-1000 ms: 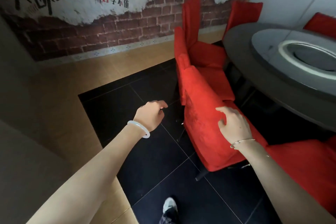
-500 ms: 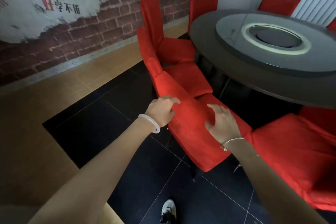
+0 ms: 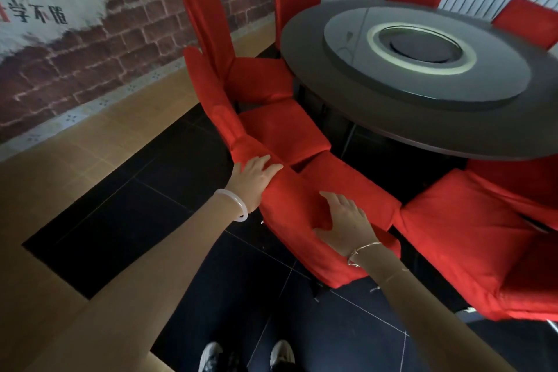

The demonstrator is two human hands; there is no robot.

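A chair in a red fabric cover (image 3: 302, 238) stands right in front of me, its backrest toward me and its seat facing the round dark table (image 3: 453, 136). My left hand (image 3: 253, 180), with a white bangle on the wrist, grips the backrest's upper left corner, fingers curled over the top edge. On the back of the backrest near its top lies my right hand (image 3: 344, 225), fingers spread on the fabric, a thin bracelet on the wrist.
More red-covered chairs ring the table: two on the left (image 3: 271, 130), one at the right (image 3: 471, 238), others at the far side. A glass turntable (image 3: 422, 75) tops the table. Brick-pattern wall on the left, radiator at the back right. My shoes (image 3: 247, 356) stand on black tiles.
My left hand has moved right from free air onto the backrest's corner and taken hold of it. My right hand has stayed on the backrest. The view has swung toward the table.
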